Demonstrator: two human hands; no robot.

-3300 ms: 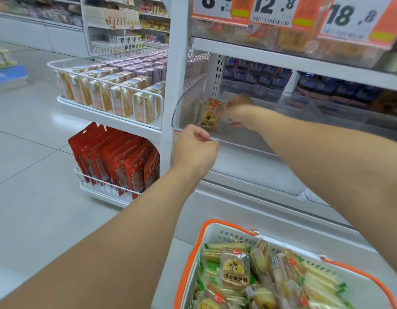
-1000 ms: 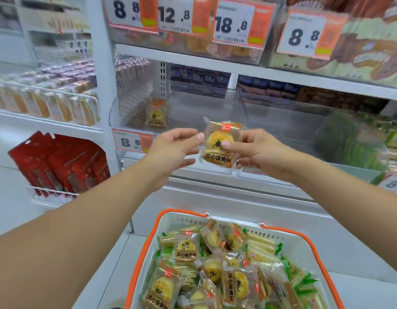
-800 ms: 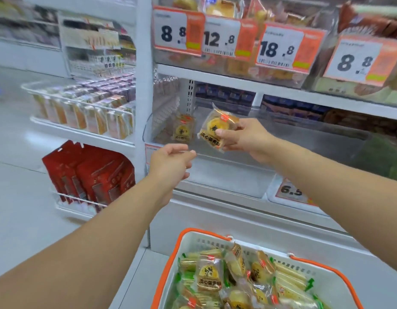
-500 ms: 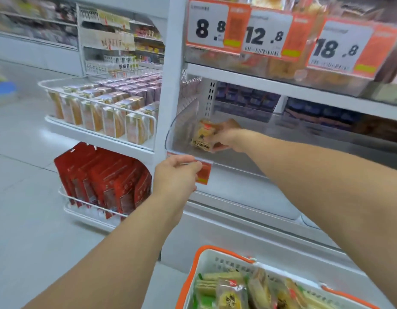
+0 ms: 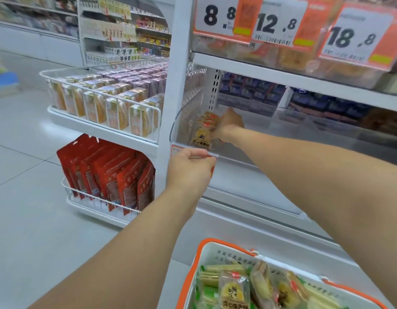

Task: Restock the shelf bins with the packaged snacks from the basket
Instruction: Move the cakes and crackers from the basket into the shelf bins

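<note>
A clear plastic shelf bin sits on the middle shelf. Inside it, at the left end, stand two yellow pastry packets, one behind the other. My right hand reaches into the bin and holds the nearer packet upright against the other. My left hand grips the bin's front lip next to the orange price tag. Below at the bottom right, the white basket with an orange rim holds several yellow and green snack packets.
A wire-fronted side rack of boxed snacks juts out to the left, with red pouches in a lower wire rack. Price tags 8.8, 12.8 and 18.8 hang from the shelf above. Grey tiled floor lies to the left.
My right hand carried the packet from in front of the shelf into the bin, up against the packet standing there. My left hand moved onto the bin's front lip.
</note>
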